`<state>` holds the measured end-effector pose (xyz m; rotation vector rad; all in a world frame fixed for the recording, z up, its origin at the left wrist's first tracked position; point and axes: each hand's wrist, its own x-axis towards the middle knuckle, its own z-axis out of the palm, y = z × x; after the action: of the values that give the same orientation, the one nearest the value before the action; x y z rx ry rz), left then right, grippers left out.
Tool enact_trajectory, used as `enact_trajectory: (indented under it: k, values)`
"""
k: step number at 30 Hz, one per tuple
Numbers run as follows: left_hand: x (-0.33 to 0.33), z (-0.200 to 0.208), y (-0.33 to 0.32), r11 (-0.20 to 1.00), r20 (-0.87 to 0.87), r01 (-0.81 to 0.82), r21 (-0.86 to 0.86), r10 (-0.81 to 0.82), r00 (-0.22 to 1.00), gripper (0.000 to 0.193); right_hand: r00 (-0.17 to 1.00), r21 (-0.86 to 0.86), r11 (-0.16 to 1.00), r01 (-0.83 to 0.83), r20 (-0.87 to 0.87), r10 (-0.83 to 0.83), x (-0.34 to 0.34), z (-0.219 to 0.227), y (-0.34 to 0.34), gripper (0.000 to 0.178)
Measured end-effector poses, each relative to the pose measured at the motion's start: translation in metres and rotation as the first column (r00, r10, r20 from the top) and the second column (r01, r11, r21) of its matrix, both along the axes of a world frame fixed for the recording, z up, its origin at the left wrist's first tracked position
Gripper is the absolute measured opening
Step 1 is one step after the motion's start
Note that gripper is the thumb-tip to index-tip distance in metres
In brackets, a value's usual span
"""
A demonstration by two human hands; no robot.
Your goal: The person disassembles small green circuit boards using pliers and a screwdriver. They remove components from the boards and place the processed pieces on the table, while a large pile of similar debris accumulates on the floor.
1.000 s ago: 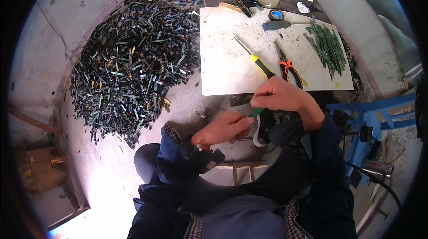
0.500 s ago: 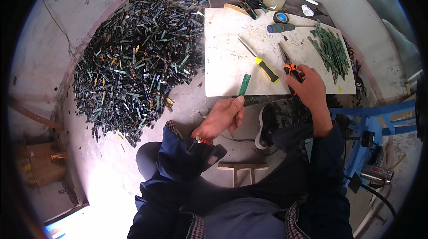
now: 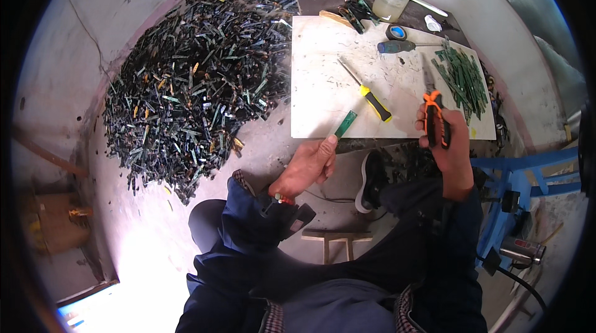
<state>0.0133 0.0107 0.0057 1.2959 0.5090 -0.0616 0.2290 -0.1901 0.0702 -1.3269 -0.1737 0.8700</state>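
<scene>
Between thumb and fingers, my left hand [image 3: 308, 162] pinches one end of a narrow green circuit board strip [image 3: 346, 123] at the near edge of the white board [image 3: 323, 100]. My right hand [image 3: 452, 140], palm turned up, holds long-nose pliers [image 3: 436, 115] with orange and black handles; their jaws point away from me. A screwdriver [image 3: 375, 104] with a yellow and black handle lies on the board between the hands. Behind it rests another screwdriver [image 3: 397, 46] with a dark blue-grey handle. Green strips [image 3: 464, 81] are heaped at the board's right side.
A large heap of dark strips [image 3: 192, 84] covers the floor at left. Behind the board stand a cloudy plastic cup [image 3: 390, 4] and a tape roll [image 3: 395, 33]. A blue chair [image 3: 506, 190] is at right, with a metal flask [image 3: 523, 250] beside it. A wooden stool [image 3: 335, 237] stands below.
My right hand has lifted the pliers off the board and turned palm up, bringing them nearer. The green strip in my left hand now tilts more to the right.
</scene>
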Motion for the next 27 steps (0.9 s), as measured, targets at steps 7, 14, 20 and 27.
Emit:
enact_trajectory:
  k: [7,14,20,27]
  values:
    - [-0.007,-0.01,0.003,0.997,-0.01,-0.068,0.048,0.069,0.998,0.062,0.876,0.235,0.903,-0.359,-0.249,0.413,-0.031,0.004,-0.007,0.053]
    - [-0.012,-0.009,0.005,0.994,-0.025,-0.11,0.012,0.11,0.994,0.062,0.812,-0.059,0.818,-0.572,-0.177,0.556,-0.051,-0.013,0.002,0.041]
    - [-0.014,-0.01,0.008,0.987,0.008,-0.122,-0.108,0.123,0.992,0.059,0.731,-0.217,0.701,-0.68,-0.121,0.672,-0.047,-0.012,0.006,0.041]
    - [-0.011,0.0,0.006,0.962,0.008,-0.154,-0.227,0.16,0.987,0.055,0.723,-0.232,0.692,-0.684,-0.089,0.685,-0.05,-0.012,0.009,0.042]
